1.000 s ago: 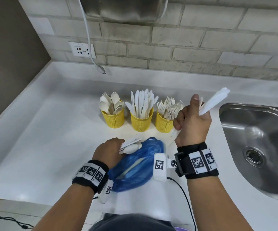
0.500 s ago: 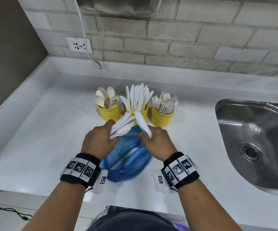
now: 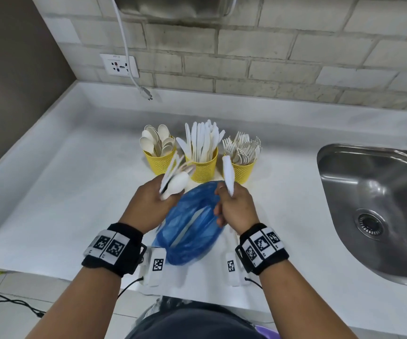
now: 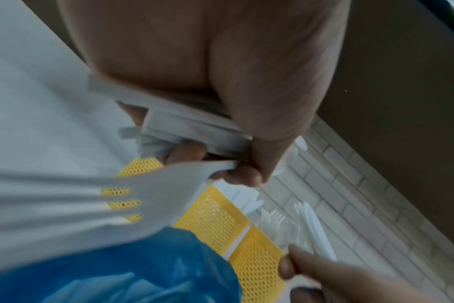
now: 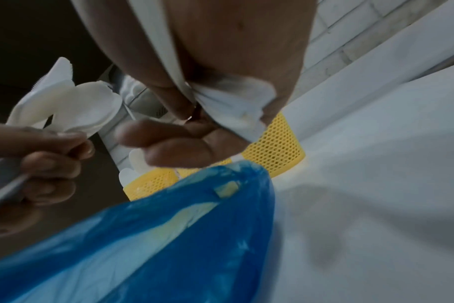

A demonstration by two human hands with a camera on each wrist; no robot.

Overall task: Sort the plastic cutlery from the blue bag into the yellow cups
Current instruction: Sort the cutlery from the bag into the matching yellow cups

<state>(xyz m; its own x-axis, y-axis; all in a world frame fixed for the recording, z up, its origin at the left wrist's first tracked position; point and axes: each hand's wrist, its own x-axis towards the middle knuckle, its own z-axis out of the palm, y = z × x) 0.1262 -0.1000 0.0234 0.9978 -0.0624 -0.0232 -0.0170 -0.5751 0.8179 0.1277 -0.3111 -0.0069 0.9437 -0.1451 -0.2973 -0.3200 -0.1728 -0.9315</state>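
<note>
Three yellow perforated plastic cups (image 3: 201, 167) in a row on the white countertop (image 3: 63, 204): spoons in the left, knives in the middle, forks in the right. Just in front, touching or nearly so, a crumpled translucent blue plastic bag (image 3: 187, 228) lying open, with at least one pale utensil visible through the film. Left hand (image 3: 148, 204) curled tight round a mixed bundle of white plastic cutlery (image 3: 175, 179), a spoon bowl and serrated knife blades fanning up toward the cups, a fork (image 4: 153, 196) pinched at its neck in the left wrist view. Right hand (image 3: 236, 209) closed on a white plastic utensil (image 3: 228, 174) by its lower end, the upper part standing up in front of the fork cup; kind unclear, probably a knife. Likely very light, thin and stiff but springy, smooth enough to slide within a bundle, tines prone to snagging; best pinched along the handle and dropped in handle-first. Bag limp and slippery, apt to shift unless pinned. Smooth, glossy counter with a raised rear lip; stainless steel sink (image 3: 381, 211) well to the right; pale brick wall behind with a socket (image 3: 119, 64) and a hanging white cable (image 3: 124, 45).
</note>
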